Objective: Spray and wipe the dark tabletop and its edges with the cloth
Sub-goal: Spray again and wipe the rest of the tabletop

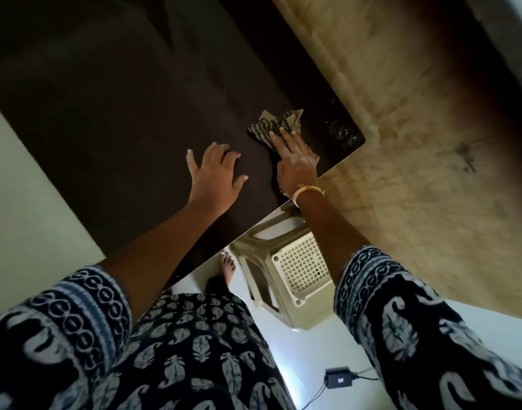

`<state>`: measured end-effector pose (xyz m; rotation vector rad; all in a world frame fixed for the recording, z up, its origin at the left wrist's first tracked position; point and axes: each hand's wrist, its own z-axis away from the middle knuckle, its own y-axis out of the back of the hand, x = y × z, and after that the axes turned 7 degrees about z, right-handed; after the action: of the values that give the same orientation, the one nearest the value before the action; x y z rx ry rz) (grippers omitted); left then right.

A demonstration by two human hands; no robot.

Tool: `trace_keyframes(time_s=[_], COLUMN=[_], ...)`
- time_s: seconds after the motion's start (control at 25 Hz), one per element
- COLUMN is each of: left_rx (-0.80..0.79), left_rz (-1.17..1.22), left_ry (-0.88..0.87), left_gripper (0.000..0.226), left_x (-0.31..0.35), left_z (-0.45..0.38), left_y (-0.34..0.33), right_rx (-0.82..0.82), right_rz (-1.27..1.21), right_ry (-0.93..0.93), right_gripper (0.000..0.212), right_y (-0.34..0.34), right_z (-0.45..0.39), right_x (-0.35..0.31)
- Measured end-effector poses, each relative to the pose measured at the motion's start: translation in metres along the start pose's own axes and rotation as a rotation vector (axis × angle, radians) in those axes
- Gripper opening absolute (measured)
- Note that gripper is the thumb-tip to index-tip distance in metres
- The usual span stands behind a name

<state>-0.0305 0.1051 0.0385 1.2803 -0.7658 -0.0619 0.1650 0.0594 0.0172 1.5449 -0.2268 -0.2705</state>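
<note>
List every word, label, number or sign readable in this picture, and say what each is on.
No text can be read anywhere in the picture.
The small black box on the floor carries a pale mark, too small and blurred to read.
The cloth under the right hand shows only stripes, and the sleeves only a printed pattern.
The dark tabletop bears no lettering.

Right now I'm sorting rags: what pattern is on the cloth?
Dark and pale stripes on the cloth, pressed under the right hand; head view.
</note>
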Motion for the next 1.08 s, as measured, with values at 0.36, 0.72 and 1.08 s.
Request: trace_keyframes(time_s=[0.36,0.72,1.08], left_rx=[-0.028,-0.006,-0.042], left_rz=[-0.075,-0.063,-0.026], left_ry=[0.021,0.018,-0.046], left_gripper=[0.053,0.043,0.036], left_x=[0.034,0.038,0.011], left_z=[-0.041,-0.040,0.019], left_y=[-0.019,-0.019,0.003], right_rx=[-0.064,-0.101,-0.288], right_rz=[-0.025,-0.002,0.091], right_ry=[-0.202,-0.134,-0.568], right_gripper=[0.065,0.063,0.055], right_y=[0.004,0.006,0.008], right_z=[-0.084,-0.009,0.060], right_x=[0.042,-0.005,-0.078])
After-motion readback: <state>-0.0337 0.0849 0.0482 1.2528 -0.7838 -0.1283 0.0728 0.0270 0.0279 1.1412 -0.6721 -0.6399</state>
